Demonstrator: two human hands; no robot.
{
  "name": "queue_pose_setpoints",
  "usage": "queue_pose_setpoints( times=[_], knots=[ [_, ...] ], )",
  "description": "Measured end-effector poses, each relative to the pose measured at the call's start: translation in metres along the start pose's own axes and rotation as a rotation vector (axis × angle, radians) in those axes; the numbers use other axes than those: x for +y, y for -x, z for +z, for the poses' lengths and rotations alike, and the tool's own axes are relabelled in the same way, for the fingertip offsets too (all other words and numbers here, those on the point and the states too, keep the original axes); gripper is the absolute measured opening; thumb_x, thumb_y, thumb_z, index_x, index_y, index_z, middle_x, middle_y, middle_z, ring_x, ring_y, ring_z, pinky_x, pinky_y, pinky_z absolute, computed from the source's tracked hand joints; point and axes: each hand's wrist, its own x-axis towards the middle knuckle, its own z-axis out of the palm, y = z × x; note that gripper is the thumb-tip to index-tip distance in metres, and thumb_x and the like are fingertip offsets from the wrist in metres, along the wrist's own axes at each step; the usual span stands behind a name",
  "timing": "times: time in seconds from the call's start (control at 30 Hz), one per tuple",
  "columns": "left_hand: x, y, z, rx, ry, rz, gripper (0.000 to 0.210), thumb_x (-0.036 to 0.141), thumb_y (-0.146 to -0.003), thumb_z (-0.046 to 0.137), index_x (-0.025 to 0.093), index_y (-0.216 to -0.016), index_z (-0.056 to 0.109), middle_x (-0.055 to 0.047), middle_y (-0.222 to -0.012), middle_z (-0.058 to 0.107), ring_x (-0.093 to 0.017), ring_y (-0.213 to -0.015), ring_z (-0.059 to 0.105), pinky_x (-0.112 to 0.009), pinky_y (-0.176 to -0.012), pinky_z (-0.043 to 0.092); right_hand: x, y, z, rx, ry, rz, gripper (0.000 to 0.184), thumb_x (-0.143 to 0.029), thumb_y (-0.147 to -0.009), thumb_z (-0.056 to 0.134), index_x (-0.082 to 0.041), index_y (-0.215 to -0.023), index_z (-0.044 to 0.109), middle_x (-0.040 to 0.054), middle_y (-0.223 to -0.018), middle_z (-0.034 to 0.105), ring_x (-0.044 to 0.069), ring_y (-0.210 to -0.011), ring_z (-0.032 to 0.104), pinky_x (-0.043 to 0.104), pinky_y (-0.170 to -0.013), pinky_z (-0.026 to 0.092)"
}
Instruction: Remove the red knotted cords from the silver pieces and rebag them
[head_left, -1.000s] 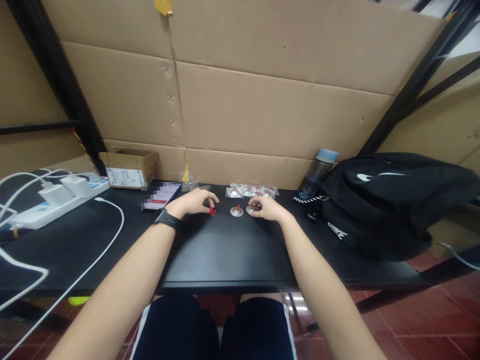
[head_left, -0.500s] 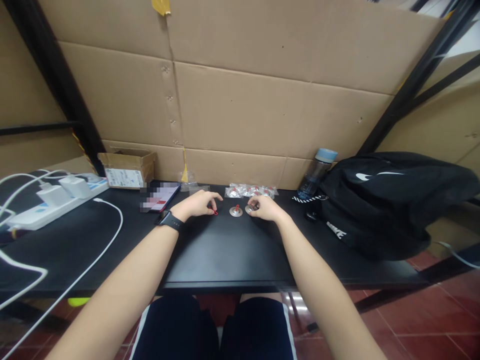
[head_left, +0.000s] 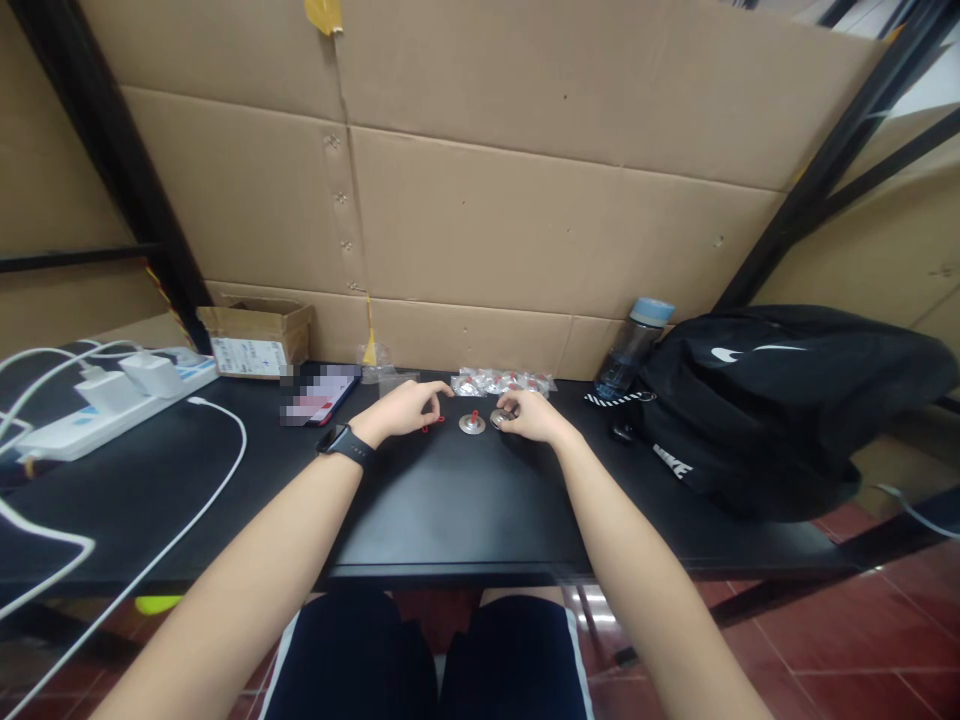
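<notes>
My left hand (head_left: 411, 408) is over the black tabletop, thumb and fingers bent together and the index finger reaching out to the right. Beside its thumb tip shows a small red loop-ended piece (head_left: 440, 419), which appears to be in the pinch; its middle is hidden. To the right lies a round metal disc (head_left: 471, 425) with a red loop standing up at its centre. The fingers of my right hand (head_left: 527, 414) are closed on the edge of a second metal disc (head_left: 500, 420), partly covered by them. Behind the discs sit several clear plastic packets (head_left: 487, 381) with red bits inside.
At the left are a phone (head_left: 322, 393), an opened cardboard box (head_left: 259, 338) and a white power strip (head_left: 112, 410) with cables. A water bottle (head_left: 630, 350) and a black backpack (head_left: 780, 400) stand at the right. A cardboard wall (head_left: 487, 230) closes off the back.
My left hand has shifted slightly right, its index finger now stretched further toward the packets. Red shows at two spots beside the thumb instead of one. My right hand stays on its disc.
</notes>
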Motion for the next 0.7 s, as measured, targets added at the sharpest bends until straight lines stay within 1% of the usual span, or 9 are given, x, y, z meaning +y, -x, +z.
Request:
queue_pose_setpoints(
  times=[0.1, 0.27, 0.43, 0.57, 0.7],
  knots=[
    [0.0009, -0.0007, 0.0004, 0.023, 0.002, 0.013, 0.038, 0.021, -0.086, 0.059, 0.022, -0.124, 0.059, 0.002, -0.085, 0.077, -0.016, -0.079, 0.072, -0.023, -0.077, 0.047, -0.0009, 0.0, -0.0004, 0.002, 0.011, -0.003, 0.029, -0.023, -0.067, 0.078, -0.019, -0.096, 0.072, 0.0044, -0.091, 0.071, 0.015, -0.073, 0.062, 0.025, -0.067, 0.045],
    [-0.0017, -0.0021, 0.001, 0.047, 0.028, 0.011, 0.04, 0.022, -0.084, 0.064, 0.024, -0.124, 0.06, 0.004, -0.085, 0.078, -0.016, -0.081, 0.072, -0.024, -0.079, 0.047, 0.0001, -0.0004, 0.0001, 0.003, 0.0, -0.007, 0.03, -0.024, -0.066, 0.078, -0.019, -0.095, 0.072, 0.0042, -0.09, 0.07, 0.015, -0.074, 0.061, 0.025, -0.067, 0.045],
    [-0.0006, -0.0024, 0.0008, 0.08, 0.075, -0.008, 0.035, 0.025, -0.085, 0.064, 0.023, -0.12, 0.063, 0.002, -0.086, 0.078, -0.017, -0.079, 0.072, -0.024, -0.077, 0.047, -0.0008, 0.0001, 0.0, 0.005, -0.016, -0.006, 0.03, -0.023, -0.067, 0.077, -0.018, -0.095, 0.072, 0.004, -0.089, 0.07, 0.015, -0.073, 0.061, 0.025, -0.068, 0.046],
    [0.0002, -0.0035, 0.0017, 0.086, 0.053, 0.019, 0.024, 0.025, -0.088, 0.06, 0.022, -0.111, 0.07, 0.0, -0.085, 0.077, -0.016, -0.078, 0.071, -0.024, -0.075, 0.047, -0.0034, 0.0006, -0.0009, 0.006, -0.028, -0.008, 0.029, -0.021, -0.066, 0.077, -0.017, -0.094, 0.072, 0.0038, -0.087, 0.07, 0.014, -0.071, 0.061, 0.025, -0.067, 0.045],
    [-0.0007, -0.0051, 0.0027, 0.109, 0.007, 0.021, 0.019, 0.024, -0.089, 0.059, 0.021, -0.099, 0.074, -0.003, -0.087, 0.077, -0.017, -0.078, 0.07, -0.025, -0.073, 0.048, -0.0043, 0.0008, -0.0017, 0.0, -0.018, -0.013, 0.028, -0.021, -0.066, 0.077, -0.017, -0.094, 0.072, 0.0028, -0.087, 0.07, 0.014, -0.071, 0.061, 0.024, -0.067, 0.045]
  ],
)
